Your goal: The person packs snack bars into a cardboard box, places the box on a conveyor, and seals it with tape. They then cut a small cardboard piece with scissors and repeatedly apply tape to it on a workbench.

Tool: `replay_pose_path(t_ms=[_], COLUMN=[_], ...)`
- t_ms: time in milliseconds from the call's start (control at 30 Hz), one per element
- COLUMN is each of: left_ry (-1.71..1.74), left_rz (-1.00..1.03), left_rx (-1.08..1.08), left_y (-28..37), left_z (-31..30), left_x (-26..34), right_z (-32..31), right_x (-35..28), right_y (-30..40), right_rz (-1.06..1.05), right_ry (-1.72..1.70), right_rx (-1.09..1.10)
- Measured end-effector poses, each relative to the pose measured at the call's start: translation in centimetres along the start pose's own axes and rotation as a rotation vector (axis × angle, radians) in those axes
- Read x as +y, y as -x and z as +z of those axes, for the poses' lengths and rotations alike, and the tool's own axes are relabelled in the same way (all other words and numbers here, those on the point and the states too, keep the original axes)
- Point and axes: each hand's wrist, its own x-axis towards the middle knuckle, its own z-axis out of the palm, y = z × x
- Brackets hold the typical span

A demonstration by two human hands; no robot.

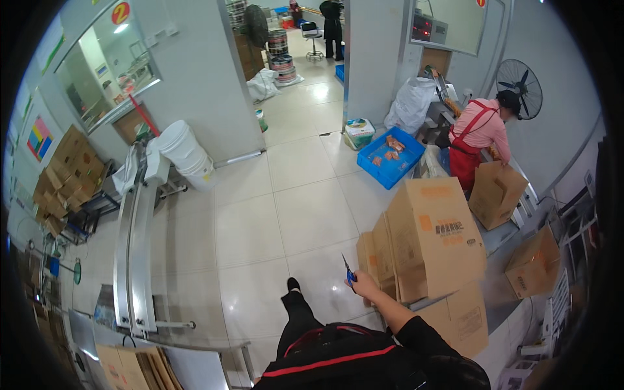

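Observation:
My right hand (364, 284) grips the blue handles of a pair of scissors (348, 269), whose blades point up and away from me over the tiled floor. Just to the right of this hand stand several large cardboard cartons (441, 234), upright and close together, bearing printed writing. A lower carton (458, 319) is nearer my right sleeve. My left hand is out of view. Below me are my black and red apron (336, 353) and one black shoe (293, 284) on the floor.
A co-worker (480, 131) bends over a carton (497, 192) at the right. A blue crate (391, 157) with small packets lies on the floor. White buckets (186, 153) stand by a metal conveyor (134, 253) on the left. Flat cardboard (124, 368) is at lower left; a doorway opens ahead.

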Motion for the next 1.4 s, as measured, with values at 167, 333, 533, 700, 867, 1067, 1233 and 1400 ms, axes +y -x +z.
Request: replay_pose_path(t_ms=[167, 333, 533, 700, 867, 1067, 1233, 1400], left_ry=[-0.227, -0.41, -0.092, -0.166, -0.379, -0.742, -0.931, -0.837], left_rz=[0.116, 0.088, 0.46, 0.535, 0.475, 0.313, 0.396, 0.674], left_rx=[-0.037, 0.123, 0.091, -0.172, -0.224, -0.261, -0.307, -0.352], left_y=[-12.0, -24.1, -29.1, -29.6, -29.1, -35.6, -42.4, -41.2], left_z=[-8.2, -12.5, -4.7, 7.9, 17.2, 21.7, 26.8, 40.6], left_x=[19.3, 50.5, 85.5, 100.0, 106.9, 120.6, 137.5, 155.7], right_z=[-0.4, -4.3, -8.9, -14.8, -28.6, -39.3, -42.6, -39.2], right_x=[0.1, -2.2, -1.9, 0.5, 0.0, 4.9, 5.6, 6.8], right_y=[-8.2, -13.3, -25.1, -40.6, -53.0, -63.8, -68.7, -72.0], right_rz=[0.193, 0.415, 0.543, 0.544, 0.478, 0.58, 0.82, 0.972], right_ry=[-0.026, -0.102, -0.388, -0.417, -0.198, -0.127, -0.175, -0.335], right_rx=[-0.041, 0.113, 0.267, 0.274, 0.364, 0.586, 0.646, 0.751])
